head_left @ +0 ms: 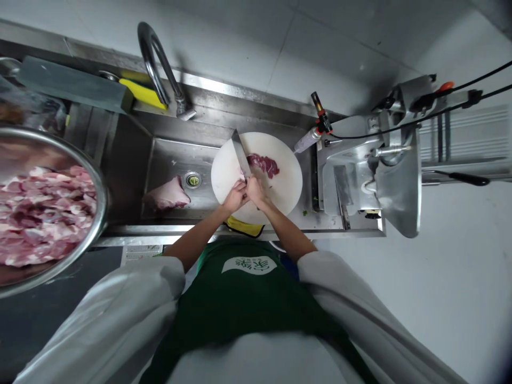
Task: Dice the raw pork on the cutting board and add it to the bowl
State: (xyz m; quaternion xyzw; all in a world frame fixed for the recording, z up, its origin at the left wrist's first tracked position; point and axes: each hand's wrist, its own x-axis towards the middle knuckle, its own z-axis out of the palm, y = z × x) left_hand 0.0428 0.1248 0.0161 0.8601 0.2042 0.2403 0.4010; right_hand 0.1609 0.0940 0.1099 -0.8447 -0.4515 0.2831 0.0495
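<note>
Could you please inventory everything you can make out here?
Round cutting board: one, white, over sink
Broad steel knife: one, silver, over board
Sliced meat: one pile, red, on board
Rectangular steel sink: one, silver, centre
Meat chunk: one, pale pink, sink's left side
Curved metal faucet: one, silver, behind sink
Large round steel bowl: one, silver, far left
Cut meat: many pieces, pink, in bowl
Long rectangular block: one, grey, upper left
Flat item: one, yellow, beside block
Black-edged cloth: one, yellow, board's near edge
Torch: one, pale, red-black head, right of board
Metal slicing machine: one, silver, right
Apron: one, green, bottom
Left hand: one, bare, next to right hand
Right hand: one, bare, gripping knife
</note>
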